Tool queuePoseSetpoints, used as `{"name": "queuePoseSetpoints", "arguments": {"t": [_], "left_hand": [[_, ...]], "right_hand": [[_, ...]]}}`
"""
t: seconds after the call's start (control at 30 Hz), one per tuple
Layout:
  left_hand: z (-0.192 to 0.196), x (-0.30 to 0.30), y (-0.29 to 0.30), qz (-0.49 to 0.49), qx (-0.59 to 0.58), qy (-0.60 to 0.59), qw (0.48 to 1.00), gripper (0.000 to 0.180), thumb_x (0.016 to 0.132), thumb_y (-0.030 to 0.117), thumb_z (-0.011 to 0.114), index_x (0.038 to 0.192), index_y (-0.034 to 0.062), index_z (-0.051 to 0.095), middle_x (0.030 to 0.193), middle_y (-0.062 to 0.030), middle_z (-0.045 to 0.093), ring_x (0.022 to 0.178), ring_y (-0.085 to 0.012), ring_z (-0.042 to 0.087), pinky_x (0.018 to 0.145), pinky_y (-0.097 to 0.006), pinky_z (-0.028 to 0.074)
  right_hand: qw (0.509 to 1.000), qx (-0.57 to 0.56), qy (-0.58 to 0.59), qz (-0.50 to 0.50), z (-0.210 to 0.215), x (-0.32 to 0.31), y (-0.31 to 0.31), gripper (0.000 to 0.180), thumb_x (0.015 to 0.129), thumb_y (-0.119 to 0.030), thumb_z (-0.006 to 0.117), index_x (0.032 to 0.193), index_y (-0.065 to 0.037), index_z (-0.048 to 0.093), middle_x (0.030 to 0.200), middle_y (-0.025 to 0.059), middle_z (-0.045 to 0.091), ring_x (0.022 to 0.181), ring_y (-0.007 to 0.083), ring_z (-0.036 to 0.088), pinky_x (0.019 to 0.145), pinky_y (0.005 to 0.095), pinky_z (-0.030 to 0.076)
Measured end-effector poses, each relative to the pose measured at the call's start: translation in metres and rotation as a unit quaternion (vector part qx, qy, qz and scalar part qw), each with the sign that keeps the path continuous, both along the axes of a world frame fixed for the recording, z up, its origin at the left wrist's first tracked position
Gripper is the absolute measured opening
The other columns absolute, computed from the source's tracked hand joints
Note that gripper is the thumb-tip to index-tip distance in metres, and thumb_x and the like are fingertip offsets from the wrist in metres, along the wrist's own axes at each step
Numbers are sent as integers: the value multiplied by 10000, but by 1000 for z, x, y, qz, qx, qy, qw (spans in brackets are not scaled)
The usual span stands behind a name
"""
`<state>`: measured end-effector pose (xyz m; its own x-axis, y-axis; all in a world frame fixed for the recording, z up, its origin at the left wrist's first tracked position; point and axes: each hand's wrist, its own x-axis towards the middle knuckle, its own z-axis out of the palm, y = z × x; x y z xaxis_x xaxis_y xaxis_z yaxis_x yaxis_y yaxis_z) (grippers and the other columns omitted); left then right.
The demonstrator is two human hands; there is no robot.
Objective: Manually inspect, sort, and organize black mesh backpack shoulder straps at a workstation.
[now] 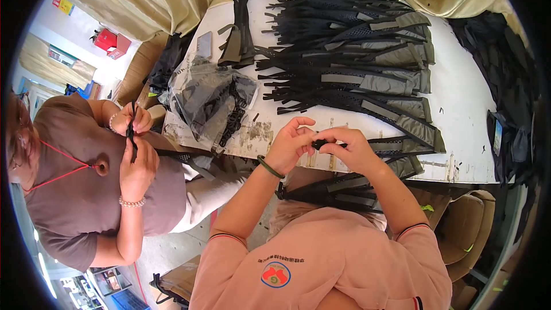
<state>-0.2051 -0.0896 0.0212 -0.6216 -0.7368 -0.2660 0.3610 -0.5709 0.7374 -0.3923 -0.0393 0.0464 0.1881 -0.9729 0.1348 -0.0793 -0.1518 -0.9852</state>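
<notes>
Over the near edge of the white table, my left hand [290,144] and my right hand [351,148] meet at the fingertips. Between them is a small black piece [318,144], mostly covered by my fingers, so its kind does not show. My right thumb and fingers pinch it, and my left fingertips close on its other side. Across my lap lies a black and grey strap piece [338,186] with mesh. Just beyond my right hand, another mesh strap piece [396,146] rests at the table edge.
Rows of black and grey strap pieces [344,40] cover the table [459,109]. A clear plastic bag [209,95] with black straps lies left. A co-worker [103,166] there handles a black strap [132,123]. Cardboard boxes [470,229] stand at right, below hanging black items [499,74].
</notes>
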Motion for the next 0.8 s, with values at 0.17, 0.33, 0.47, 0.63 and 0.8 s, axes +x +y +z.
{"name": "queuePoseSetpoints", "arguments": {"t": [0.17, 0.33, 0.47, 0.63, 0.8], "left_hand": [[3, -14, 21, 50, 81, 71, 993, 83, 915, 113, 559, 969, 53, 539, 821, -51, 616, 666, -122, 589, 611, -247, 490], [-5, -25, 27, 156, -58, -36, 985, 85, 882, 97, 620, 888, 52, 548, 818, -25, 620, 687, -77, 582, 637, -222, 491], [-5, -27, 30, 173, -109, -78, 976, 94, 855, 59, 647, 857, 47, 554, 812, -18, 623, 694, -58, 569, 640, -207, 482], [-4, -28, 35, 180, -152, -97, 967, 78, 848, 39, 647, 864, 34, 571, 825, -23, 630, 709, -60, 561, 664, -205, 469], [-1, -23, 40, 159, -212, -110, 958, 84, 852, 30, 635, 915, 12, 583, 874, -47, 634, 826, -91, 576, 748, -224, 463]], "right_hand": [[964, -209, 161, -30, -3, 0, -3, 178, 710, 17, 682, 861, -77, 672, 778, 44, 625, 752, 195, 554, 730, 319, 428], [977, -194, 60, -71, -3, 7, 9, 166, 724, 11, 675, 864, -76, 653, 792, 23, 594, 688, 160, 539, 698, 278, 420], [967, 158, -196, -37, -6, 5, 15, 233, 740, 50, 665, 921, -53, 561, 784, -25, 546, 727, 46, 496, 648, 189, 412], [950, 193, -230, -79, -10, 8, 18, 247, 721, 41, 679, 839, -75, 497, 740, -20, 532, 663, 53, 498, 608, 194, 403], [941, 198, -257, -95, -9, 10, 21, 265, 710, 41, 685, 830, -81, 482, 717, -22, 527, 655, 58, 506, 599, 198, 396]]}}
